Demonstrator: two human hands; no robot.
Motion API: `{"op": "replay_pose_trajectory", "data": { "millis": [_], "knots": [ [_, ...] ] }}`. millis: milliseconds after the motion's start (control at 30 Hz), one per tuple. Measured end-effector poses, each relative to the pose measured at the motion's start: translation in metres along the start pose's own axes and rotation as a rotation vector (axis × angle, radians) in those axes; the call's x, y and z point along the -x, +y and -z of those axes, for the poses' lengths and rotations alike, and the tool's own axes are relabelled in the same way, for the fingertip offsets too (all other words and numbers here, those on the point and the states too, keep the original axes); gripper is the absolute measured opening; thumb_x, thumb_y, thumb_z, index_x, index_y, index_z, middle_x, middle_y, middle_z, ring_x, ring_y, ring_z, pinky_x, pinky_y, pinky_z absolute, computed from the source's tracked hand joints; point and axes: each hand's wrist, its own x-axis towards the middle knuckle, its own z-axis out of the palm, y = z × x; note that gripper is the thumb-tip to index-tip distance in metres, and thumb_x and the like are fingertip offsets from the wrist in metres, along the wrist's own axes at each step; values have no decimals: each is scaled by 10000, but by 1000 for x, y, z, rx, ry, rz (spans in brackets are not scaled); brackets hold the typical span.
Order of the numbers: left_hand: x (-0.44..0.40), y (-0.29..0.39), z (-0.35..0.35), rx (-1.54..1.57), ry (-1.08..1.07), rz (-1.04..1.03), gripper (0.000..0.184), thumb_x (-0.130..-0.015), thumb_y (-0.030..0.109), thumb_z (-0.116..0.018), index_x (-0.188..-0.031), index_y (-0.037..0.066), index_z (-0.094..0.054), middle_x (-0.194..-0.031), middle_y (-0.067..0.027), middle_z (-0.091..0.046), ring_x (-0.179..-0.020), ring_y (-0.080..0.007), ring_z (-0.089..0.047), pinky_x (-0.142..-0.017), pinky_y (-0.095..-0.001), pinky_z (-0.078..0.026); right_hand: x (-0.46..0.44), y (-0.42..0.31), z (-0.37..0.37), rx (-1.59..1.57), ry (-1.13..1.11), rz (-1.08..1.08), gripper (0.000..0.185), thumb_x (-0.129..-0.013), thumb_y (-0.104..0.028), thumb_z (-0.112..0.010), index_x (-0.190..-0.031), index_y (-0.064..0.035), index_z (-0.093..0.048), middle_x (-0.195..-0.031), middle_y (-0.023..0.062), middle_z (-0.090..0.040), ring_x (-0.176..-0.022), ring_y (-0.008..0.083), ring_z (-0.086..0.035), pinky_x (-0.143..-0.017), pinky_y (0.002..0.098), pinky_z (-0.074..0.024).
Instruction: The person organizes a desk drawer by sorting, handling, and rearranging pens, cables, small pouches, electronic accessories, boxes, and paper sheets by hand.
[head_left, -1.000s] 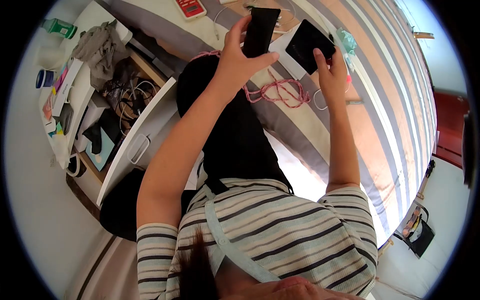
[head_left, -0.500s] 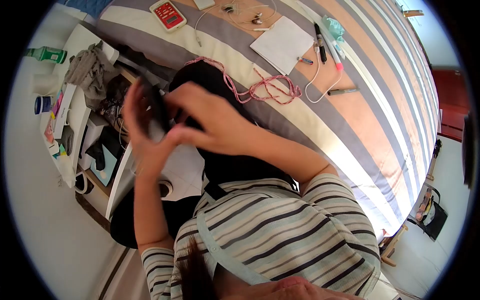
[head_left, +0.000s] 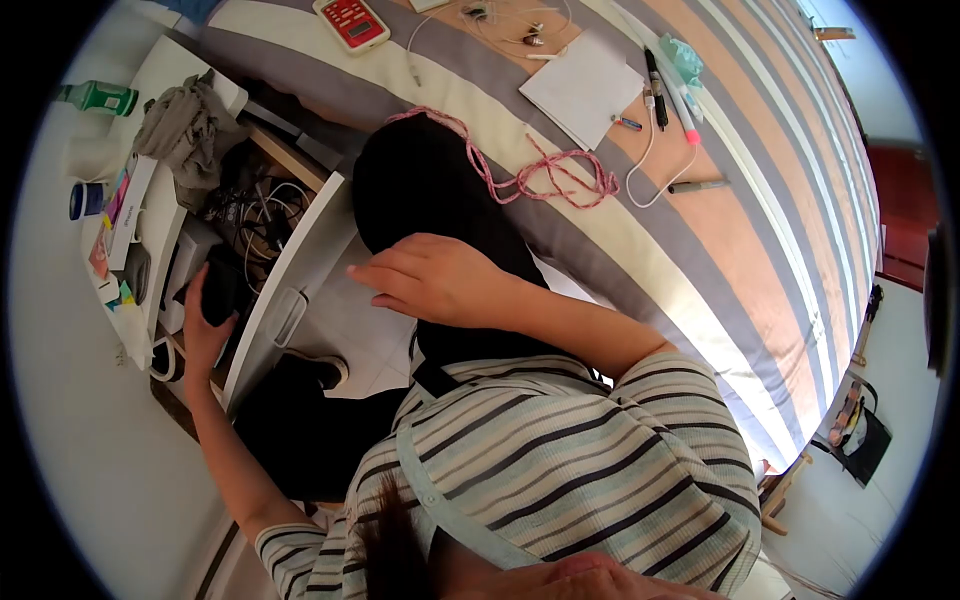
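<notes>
striped, peach-grey-and-cream bedding (head_left: 690,265) spread beside a white desk (head_left: 165,75) whose drawer, with its white front panel (head_left: 318,232), stood pulled out. the fingers of the left hand (head_left: 205,338) were curled around a flat black object (head_left: 224,290) inside the drawer; its edges blended into the dark contents, so its full shape was hard to tell. the right hand (head_left: 440,280) had released its hold: its fingers lay loosely extended, grasping nothing visible, above the black-trousered leg (head_left: 430,185). half a second earlier both hands had met around a dark thing; now they had parted, so the left hand alone had hold of an object, low among the stored things. near it lay tangled black and white cables (head_left: 268,222). farther out, a crumpled grey cloth (head_left: 185,130) rested on the desk, and white paper sheets (head_left: 580,90) and a red-and-white calculator (head_left: 352,22) on the bedding.
</notes>
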Motion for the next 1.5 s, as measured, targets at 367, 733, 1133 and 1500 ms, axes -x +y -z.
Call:
{"op": "replay_pose_trajectory", "data": {
  "millis": [367, 733, 1133, 1500],
  "knots": [
    [17, -18, -2, 30, 27, 8, 854, -644, 98, -747, -1404, 190, -368, -1351, -131, -447, -1239, -319, -423, -1058, -388, -350, -6, -1, -5, 78, -90, -33, 405, -734, -37, -715, -1122, -56, -600, -943, 85, -654, -796, 253, -628, -722, 343, -500],
    [32, -46, 25, -113, 58, 25, 840, -640, 46, -714, -1396, 200, -381, -1376, -115, -434, -1244, -294, -426, -1050, -362, -374, -14, -7, -12, 126, -141, -43, 342, -783, 2, -658, -1117, -32, -593, -887, 90, -672, -751, 235, -635, -690, 326, -492],
    [51, -56, 22, -179, 17, 51, 805, -631, 43, -741, -1362, 156, -422, -1356, -111, -463, -1232, -289, -453, -1057, -367, -373, -19, -4, -20, 145, -130, 7, 333, -797, 3, -650, -1123, -23, -587, -848, 87, -671, -716, 228, -637, -662, 317, -494],
    [44, -47, 26, -39, 139, 168, 758, -693, 118, -706, -1383, 225, -411, -1320, -90, -505, -1158, -265, -515, -1008, -358, -407, -19, -8, -18, 141, -124, -22, 276, -798, 28, -632, -1069, -27, -621, -830, 77, -679, -715, 219, -637, -661, 301, -485]
  ]
}}
